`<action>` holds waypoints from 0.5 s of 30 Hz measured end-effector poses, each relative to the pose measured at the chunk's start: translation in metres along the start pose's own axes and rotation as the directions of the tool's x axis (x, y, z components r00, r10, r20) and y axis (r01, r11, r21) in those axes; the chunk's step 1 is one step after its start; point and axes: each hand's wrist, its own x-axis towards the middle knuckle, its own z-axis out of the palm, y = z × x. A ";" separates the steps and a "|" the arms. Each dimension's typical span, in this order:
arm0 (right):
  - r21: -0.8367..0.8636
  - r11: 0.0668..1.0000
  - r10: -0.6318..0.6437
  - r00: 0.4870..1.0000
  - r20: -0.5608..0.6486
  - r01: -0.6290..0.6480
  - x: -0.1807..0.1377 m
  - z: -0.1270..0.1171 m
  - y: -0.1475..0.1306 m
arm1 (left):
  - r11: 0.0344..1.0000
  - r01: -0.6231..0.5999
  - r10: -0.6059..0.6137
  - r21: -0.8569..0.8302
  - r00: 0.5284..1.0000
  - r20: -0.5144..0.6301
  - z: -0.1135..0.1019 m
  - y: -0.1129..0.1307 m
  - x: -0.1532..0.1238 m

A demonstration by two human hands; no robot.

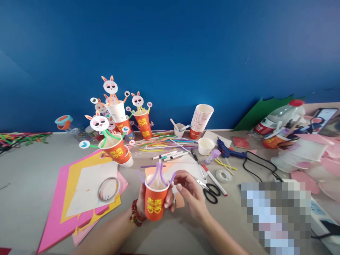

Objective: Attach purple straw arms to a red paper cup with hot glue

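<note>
Left hand (142, 202) is gripping the orange paper cup (154, 202) above the tabletop (32, 170); right hand (190, 187) is pinching a purple pipe cleaner (172, 177) at its rim, likely mid-attachment; seating it needs a steady cup.

Hands (170, 196) on orange cup (154, 202)

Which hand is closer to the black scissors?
Right. The right hand is just left of the scissors; the left hand, holding the orange cup, is farther left.
</note>
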 end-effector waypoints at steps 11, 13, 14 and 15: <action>-0.058 0.996 -0.059 0.987 0.149 0.068 -0.003 0.001 -0.003 | 0.994 0.108 -0.104 -0.030 0.989 0.100 -0.016 -0.010 -0.007; -0.100 0.992 -0.062 0.985 0.159 0.078 -0.003 -0.001 -0.005 | 0.988 0.144 -0.138 -0.051 0.985 0.102 -0.019 -0.010 -0.008; -0.122 0.988 -0.074 0.983 0.170 0.095 -0.003 -0.002 -0.006 | 0.984 0.164 -0.158 -0.063 0.983 0.093 -0.020 -0.010 -0.009; -0.140 0.983 -0.090 0.979 0.183 0.117 -0.002 -0.003 -0.007 | 0.980 0.182 -0.176 -0.075 0.981 0.081 -0.022 -0.010 -0.010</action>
